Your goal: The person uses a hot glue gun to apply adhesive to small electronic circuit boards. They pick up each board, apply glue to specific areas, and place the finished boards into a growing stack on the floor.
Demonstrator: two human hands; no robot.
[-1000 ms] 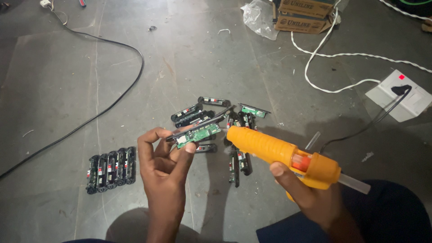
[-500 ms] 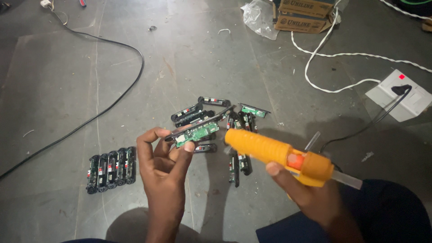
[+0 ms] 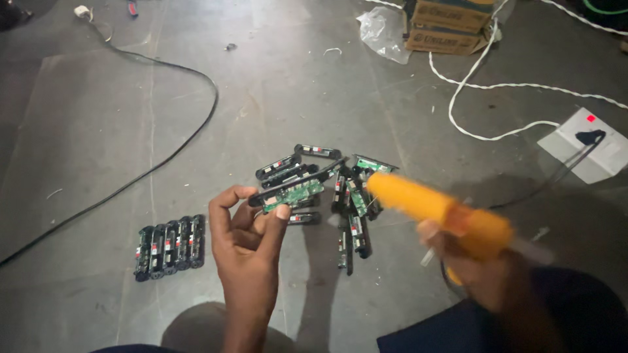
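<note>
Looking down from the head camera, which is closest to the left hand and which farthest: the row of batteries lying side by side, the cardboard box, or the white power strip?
From the left hand:
1. Row of batteries, on the floor just to its left.
2. White power strip, far right.
3. Cardboard box, top edge of the view; about as far as the strip, too close to rank firmly.

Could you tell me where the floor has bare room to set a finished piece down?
Bare floor lies left of the black cable, and between the battery row and left hand. It is crowded at the circuit-board pile by the glue gun.
</note>
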